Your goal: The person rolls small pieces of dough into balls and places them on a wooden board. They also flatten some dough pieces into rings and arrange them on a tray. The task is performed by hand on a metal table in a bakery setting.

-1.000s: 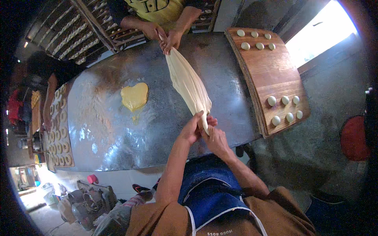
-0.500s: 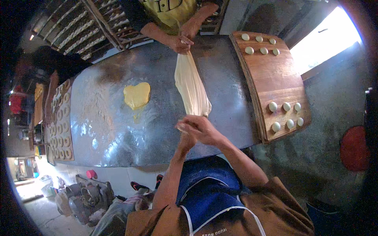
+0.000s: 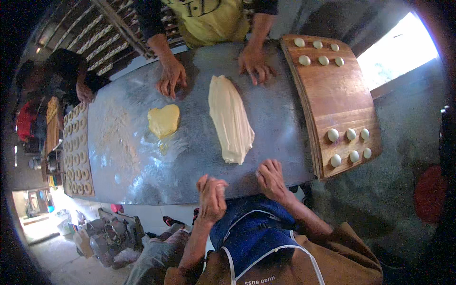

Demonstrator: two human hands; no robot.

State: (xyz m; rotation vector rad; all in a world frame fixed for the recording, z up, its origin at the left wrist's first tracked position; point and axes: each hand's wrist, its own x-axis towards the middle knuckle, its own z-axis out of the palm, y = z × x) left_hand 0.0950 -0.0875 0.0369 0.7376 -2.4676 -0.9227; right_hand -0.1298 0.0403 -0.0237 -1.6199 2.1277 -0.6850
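Observation:
A long, pale, folded strip of dough (image 3: 230, 121) lies on the grey worktable (image 3: 190, 156), stretching away from me. Both of my hands are apart from it, over the table's near edge. My left hand (image 3: 212, 194) is to the left of the dough's near end, its fingers curled and a little blurred, with nothing seen in them. To the right of that end, my right hand (image 3: 272, 180) has its fingers bent inward and holds nothing visible. A glossy yellow, heart-shaped lump (image 3: 164, 121) rests left of the dough.
Across the table, another person's hands (image 3: 172, 80) are spread on both sides of the dough's far end. Stacked wooden boards (image 3: 332, 95) with several pale dough balls stand at the right. A board of dough rings (image 3: 78, 149) lies at the left, beside a second person's hand (image 3: 84, 92).
The stretched dough has been let go by both me and the person opposite and now lies on the table. My hands have drawn back toward me and moved apart.

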